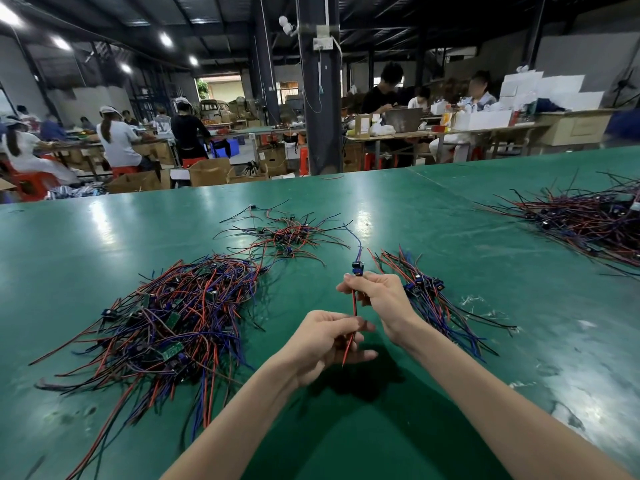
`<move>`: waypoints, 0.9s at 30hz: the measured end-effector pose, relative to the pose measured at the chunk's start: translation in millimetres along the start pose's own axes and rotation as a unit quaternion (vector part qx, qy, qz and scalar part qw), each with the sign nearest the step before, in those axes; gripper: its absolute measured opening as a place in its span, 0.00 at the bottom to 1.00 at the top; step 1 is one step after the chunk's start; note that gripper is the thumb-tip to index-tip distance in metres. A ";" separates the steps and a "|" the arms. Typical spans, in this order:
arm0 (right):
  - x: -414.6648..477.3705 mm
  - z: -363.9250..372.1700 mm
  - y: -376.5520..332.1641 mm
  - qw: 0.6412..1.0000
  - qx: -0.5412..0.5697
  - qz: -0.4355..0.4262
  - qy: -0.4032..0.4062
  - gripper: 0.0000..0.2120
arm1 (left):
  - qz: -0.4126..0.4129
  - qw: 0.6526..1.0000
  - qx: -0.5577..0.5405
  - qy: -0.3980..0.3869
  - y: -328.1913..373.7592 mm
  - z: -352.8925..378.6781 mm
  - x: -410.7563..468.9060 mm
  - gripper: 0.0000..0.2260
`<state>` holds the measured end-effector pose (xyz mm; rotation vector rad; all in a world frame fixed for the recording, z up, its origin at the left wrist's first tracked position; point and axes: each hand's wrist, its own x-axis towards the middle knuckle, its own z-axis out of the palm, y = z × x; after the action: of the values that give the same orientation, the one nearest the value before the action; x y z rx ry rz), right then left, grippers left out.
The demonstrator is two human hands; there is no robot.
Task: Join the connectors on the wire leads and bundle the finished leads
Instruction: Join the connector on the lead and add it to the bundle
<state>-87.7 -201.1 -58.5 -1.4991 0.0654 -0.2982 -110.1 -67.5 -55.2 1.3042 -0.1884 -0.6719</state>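
Right hand: on my feed, thumb and fingers are curled and pinching a wire lead just under its connector. The black and blue connector sticks up above the fingertips. A blue wire runs from its top, away from me, and curves left over the counter.

Left hand: nearer to me and lower, fingers closed on the same lead's red and black wires near their free ends. The red tip pokes out below the fingers. The lead runs roughly straight between the two hands, held above the green counter. I can't tell if the connector is fully mated, too small.

Just right of the right hand: a roughly aligned bunch of leads lying on the counter, connectors toward the far end, wires trailing toward me.

Left of the hands: a big tangled pile of red, blue and black leads with small green boards in it.

Beyond the hands: a small loose pile.

Far right: another heap, well apart, cut off by the frame edge.

Behind the counter: seated workers at other benches, cardboard boxes, and a dark pillar.
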 end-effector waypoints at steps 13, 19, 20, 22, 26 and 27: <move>4.0 -3.7 0.0 1.000 -0.012 -0.015 0.024 0.11 | -0.030 0.999 0.006 -0.015 -4.5 1.5 -0.1 0.10; 7.9 -7.1 -0.7 0.999 -0.002 -0.026 0.042 0.10 | -0.009 0.998 -0.031 -0.049 -9.3 4.1 1.0 0.09; 8.8 -8.5 -0.4 0.998 -0.003 -0.024 0.050 0.10 | -0.003 0.998 -0.029 -0.062 -10.1 4.7 0.1 0.09; 10.8 -11.9 0.7 0.997 -0.005 -0.018 0.068 0.11 | 0.004 0.997 -0.011 -0.078 -12.7 6.2 -1.4 0.08; 13.7 -15.3 3.6 0.997 -0.028 -0.012 0.077 0.10 | 0.014 0.998 0.020 -0.055 -13.8 6.7 -2.0 0.10; 14.3 -15.0 4.1 0.996 -0.033 -0.014 0.076 0.10 | 0.014 0.999 0.021 -0.046 -13.4 6.5 -1.9 0.11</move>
<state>-76.7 -218.8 -61.7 -1.5410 0.1773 -0.4372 -119.6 -73.2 -65.4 1.3084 -0.2966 -0.7089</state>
